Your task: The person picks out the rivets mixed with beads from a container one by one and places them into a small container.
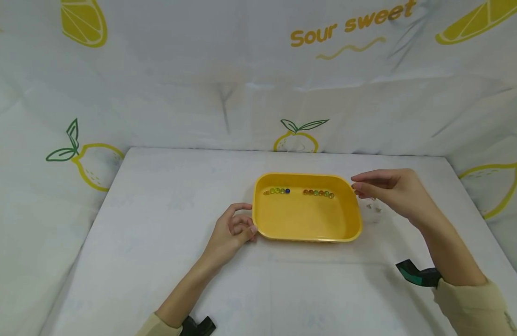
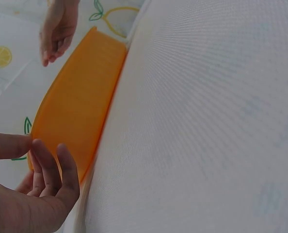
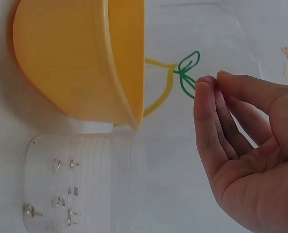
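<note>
A yellow plastic tray (image 1: 309, 239) sits on the white table, a little right of centre. Two short rows of small coloured beads lie along its far inner wall, a green and blue group (image 1: 277, 191) and an orange and green group (image 1: 318, 192). My left hand (image 1: 246, 224) rests on the table against the tray's left rim, fingers loosely curled and holding nothing; the left wrist view shows the same left hand (image 2: 42, 170) beside the tray wall (image 2: 76, 102). My right hand (image 1: 359, 184) hovers over the tray's far right corner, fingers extended and empty. Up close, those fingers (image 3: 207, 104) are gently bent.
A clear plastic piece (image 1: 373, 205) lies on the table just right of the tray (image 3: 71, 63); in the right wrist view that clear piece (image 3: 78, 179) has small marks on it. White lemon-print cloth walls enclose the table at the back and both sides.
</note>
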Motion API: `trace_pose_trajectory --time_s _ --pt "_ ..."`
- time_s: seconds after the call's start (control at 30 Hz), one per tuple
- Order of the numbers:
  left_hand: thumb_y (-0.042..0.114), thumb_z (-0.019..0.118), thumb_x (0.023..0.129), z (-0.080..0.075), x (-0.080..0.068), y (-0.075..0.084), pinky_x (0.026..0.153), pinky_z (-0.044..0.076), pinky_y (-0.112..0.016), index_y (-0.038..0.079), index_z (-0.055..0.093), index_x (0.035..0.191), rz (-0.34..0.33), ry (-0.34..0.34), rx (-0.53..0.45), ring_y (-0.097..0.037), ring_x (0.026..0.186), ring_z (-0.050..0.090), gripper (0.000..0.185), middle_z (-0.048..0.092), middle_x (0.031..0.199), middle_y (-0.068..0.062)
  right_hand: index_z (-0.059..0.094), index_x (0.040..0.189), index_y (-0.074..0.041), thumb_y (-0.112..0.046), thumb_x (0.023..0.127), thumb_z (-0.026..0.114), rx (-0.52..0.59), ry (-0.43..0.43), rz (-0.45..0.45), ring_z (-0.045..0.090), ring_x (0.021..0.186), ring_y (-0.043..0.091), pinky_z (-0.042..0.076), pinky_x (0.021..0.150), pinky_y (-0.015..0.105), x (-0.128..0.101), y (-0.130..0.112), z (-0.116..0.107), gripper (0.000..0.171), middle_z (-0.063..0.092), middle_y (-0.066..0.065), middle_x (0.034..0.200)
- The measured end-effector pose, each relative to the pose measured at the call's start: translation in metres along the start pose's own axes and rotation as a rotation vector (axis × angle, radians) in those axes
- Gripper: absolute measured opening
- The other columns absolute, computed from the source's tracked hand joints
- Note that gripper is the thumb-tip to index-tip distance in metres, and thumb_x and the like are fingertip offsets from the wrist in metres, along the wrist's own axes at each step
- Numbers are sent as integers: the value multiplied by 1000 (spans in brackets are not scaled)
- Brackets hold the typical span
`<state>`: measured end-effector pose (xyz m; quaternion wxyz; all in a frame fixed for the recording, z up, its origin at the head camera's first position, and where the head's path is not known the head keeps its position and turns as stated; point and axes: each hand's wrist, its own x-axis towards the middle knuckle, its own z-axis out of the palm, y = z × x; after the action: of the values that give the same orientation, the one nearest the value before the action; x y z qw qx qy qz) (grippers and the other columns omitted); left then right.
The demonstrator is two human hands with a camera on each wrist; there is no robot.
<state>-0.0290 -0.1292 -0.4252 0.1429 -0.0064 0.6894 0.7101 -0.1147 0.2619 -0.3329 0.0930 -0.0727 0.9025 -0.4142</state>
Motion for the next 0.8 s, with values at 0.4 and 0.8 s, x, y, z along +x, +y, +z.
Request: trace_pose_trajectory --time_s 0.4,0.8 --pt "-2 71 97 0 0 1 82 64 -29 7 49 151 4 -4 -3 -23 81 70 59 68 93 2 79 127 -7 -26 102 78 -16 -153 -89 81 90 11 63 83 18 25 -39 19 32 83 15 114" --pt "-2 70 98 0 0 0 82 63 -29 6 48 151 11 -11 5 -22 81 69 58 68 94 4 81 121 -2 -13 99 79 48 -307 -171 82 89 14 67 80 30 50 -63 52 24 83 18 110"
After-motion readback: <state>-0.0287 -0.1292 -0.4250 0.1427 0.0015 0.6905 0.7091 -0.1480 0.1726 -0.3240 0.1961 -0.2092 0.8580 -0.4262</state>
